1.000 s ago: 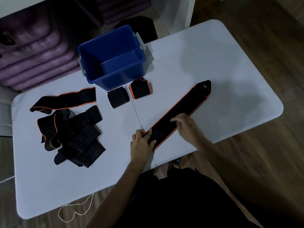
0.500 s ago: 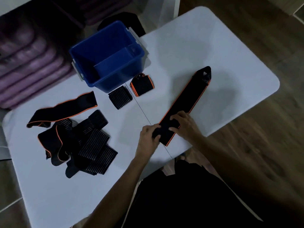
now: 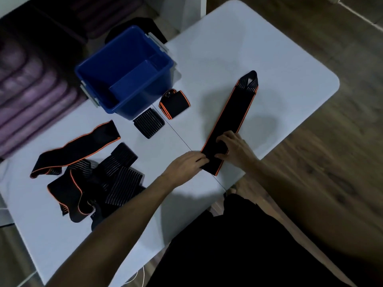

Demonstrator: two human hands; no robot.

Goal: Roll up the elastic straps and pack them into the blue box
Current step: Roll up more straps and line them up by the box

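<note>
A long black strap with orange edges (image 3: 230,117) lies diagonally on the white table (image 3: 279,65). Its near end is folded into a small roll between my hands. My left hand (image 3: 186,164) pinches the roll from the left, and my right hand (image 3: 234,147) grips it from the right with curled fingers. The blue box (image 3: 124,73) stands at the back, with nothing visible inside. Two rolled straps sit just in front of it: a striped one (image 3: 148,122) and an orange-edged one (image 3: 174,103).
A heap of loose black straps (image 3: 91,179) covers the table's left part, with one orange-edged strap (image 3: 78,148) stretched above it. Purple mats (image 3: 31,94) are stacked on the floor at far left. The table's near edge runs just below my hands.
The strap's near end has been rolled further up, so the flat part is shorter. Both hands moved with the roll toward the far end. The view shifted.
</note>
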